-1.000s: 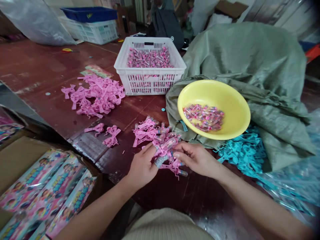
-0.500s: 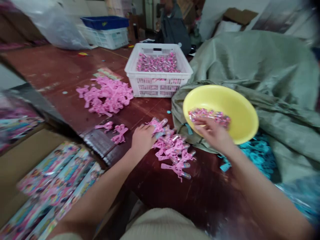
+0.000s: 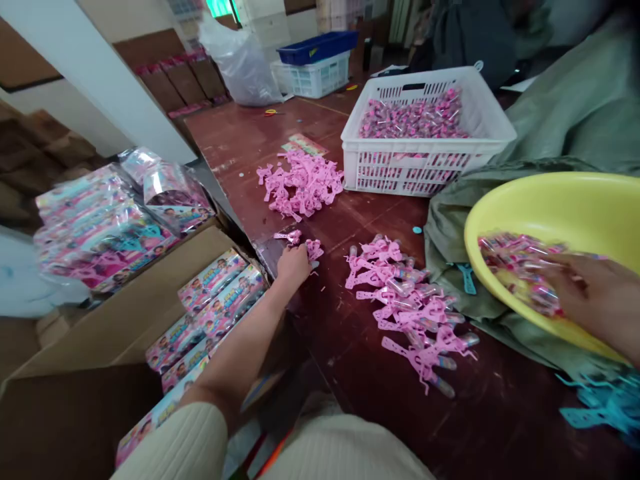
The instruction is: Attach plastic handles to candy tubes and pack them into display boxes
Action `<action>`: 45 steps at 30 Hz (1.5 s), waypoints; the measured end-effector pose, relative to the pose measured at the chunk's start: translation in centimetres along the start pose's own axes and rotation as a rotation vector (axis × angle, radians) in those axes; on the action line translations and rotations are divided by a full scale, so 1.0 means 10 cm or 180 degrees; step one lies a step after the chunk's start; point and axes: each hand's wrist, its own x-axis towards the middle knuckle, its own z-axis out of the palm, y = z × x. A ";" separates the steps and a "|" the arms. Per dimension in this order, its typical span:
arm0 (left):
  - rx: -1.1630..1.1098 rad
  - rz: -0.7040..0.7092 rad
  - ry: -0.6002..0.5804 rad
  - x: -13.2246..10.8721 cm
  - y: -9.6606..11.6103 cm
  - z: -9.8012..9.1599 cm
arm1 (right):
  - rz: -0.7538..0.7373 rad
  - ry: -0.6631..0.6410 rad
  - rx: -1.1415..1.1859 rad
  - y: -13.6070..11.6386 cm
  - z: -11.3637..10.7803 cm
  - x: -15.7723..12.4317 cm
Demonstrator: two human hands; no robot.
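My left hand (image 3: pixel 294 265) is at the table's left edge, its fingers closed round a small pink plastic piece (image 3: pixel 314 249); a second pink piece lies just behind it. On the right, my right hand (image 3: pixel 590 293) reaches into the yellow basin (image 3: pixel 560 193), its fingers bent among clear tubes with pink and coloured contents (image 3: pixel 525 260); what it grips is blurred. Between the hands, pink pieces with clear tubes (image 3: pixel 415 307) lie in an overlapping group. Farther back is a heap of loose pink pieces (image 3: pixel 303 183).
A white crate (image 3: pixel 410 167) of filled tubes stands behind. At the left, an open carton (image 3: pixel 115 327) holds printed packs (image 3: pixel 215 300). Turquoise pieces (image 3: pixel 600 407) lie at the right, near green cloth (image 3: pixel 450 227). Scissors (image 3: pixel 273 113) lie far back.
The view has turned left. My left hand has left the group of pink pieces with tubes and closed at the small pink pieces. My right hand has gone deeper into the basin's tubes.
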 end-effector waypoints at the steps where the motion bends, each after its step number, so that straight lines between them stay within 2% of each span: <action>1: -0.0076 0.0004 0.0000 -0.01 -0.02 -0.02 | 0.0048 0.0028 -0.0553 -0.25 -0.02 -0.04; 2: -0.0161 0.0017 0.0030 -0.02 -0.02 -0.04 | 0.0115 0.0023 -0.0808 -0.52 -0.03 -0.09; 4: -0.0407 0.0095 0.0095 -0.11 0.07 -0.09 | 0.0160 0.0117 -0.0571 -1.04 0.00 -0.19; 5: -0.0810 0.0114 0.0090 -0.18 0.14 -0.11 | 0.0186 0.0079 -0.0233 -1.27 0.06 -0.24; 7: -0.2255 0.0029 -0.0125 -0.36 0.34 -0.13 | 0.0160 -0.0119 0.0500 -1.62 0.23 -0.34; 9: -0.3934 -0.0278 -0.0591 -0.59 0.57 -0.10 | 0.0086 -0.0370 0.1029 -1.83 0.45 -0.42; 10: -0.4534 -0.0461 -0.0852 -0.71 0.67 -0.07 | 0.0069 -0.0464 0.1174 -1.88 0.57 -0.44; 12: -0.5067 -0.0724 -0.1241 -0.91 0.84 -0.02 | 0.0097 -0.0578 0.1309 -1.93 0.74 -0.48; 14: -0.5270 -0.0867 -0.1426 -1.04 0.93 0.03 | 0.0105 -0.0647 0.1315 -1.93 0.83 -0.49; 17: -0.5376 -0.0888 -0.1800 -1.11 0.97 0.06 | -0.0008 -0.0711 0.1244 -1.93 0.82 -0.49; 19: -0.5461 -0.0868 -0.2117 -1.13 0.97 0.05 | 0.0069 -0.0695 0.1281 -1.93 0.80 -0.51; 21: -0.5603 -0.0837 -0.2257 -1.15 0.97 0.04 | 0.0146 -0.0643 0.1340 -1.94 0.78 -0.53; 24: -0.5622 -0.0662 -0.2131 -1.20 1.00 0.05 | 0.0029 -0.0536 0.1193 -1.94 0.77 -0.57; 26: -0.5388 -0.0388 -0.1916 -1.23 1.03 0.08 | 0.0080 -0.0694 0.1140 -1.92 0.78 -0.59; 30: -0.4723 -0.0047 -0.1406 -1.26 1.06 0.08 | 0.0962 -0.1375 0.1920 -1.86 0.79 -0.59; 33: -0.4430 0.0203 -0.1456 -1.18 0.99 0.00 | 0.1328 -0.1538 0.2282 -1.82 0.73 -0.55; 35: -0.4268 0.0429 -0.1288 -1.07 0.92 -0.08 | 0.1226 -0.1497 0.2098 -1.83 0.67 -0.52; 37: -0.3844 0.0725 -0.1023 -0.98 0.88 -0.15 | 0.0919 -0.1420 0.1699 -1.88 0.60 -0.47; 39: -0.3047 0.1169 -0.1096 -0.92 0.90 -0.20 | 0.0461 -0.1445 0.1264 -1.97 0.56 -0.41; 41: -0.2417 0.1531 -0.1354 -0.92 0.94 -0.21 | 0.0046 -0.1589 0.0994 -1.99 0.50 -0.31; 43: -0.2393 0.1540 -0.1574 -0.93 0.96 -0.17 | -0.0032 -0.1507 0.0808 -1.86 0.41 -0.15; 45: -0.2740 0.1155 -0.1707 -0.93 0.93 -0.11 | 0.0204 -0.1048 0.0523 -1.52 0.27 0.07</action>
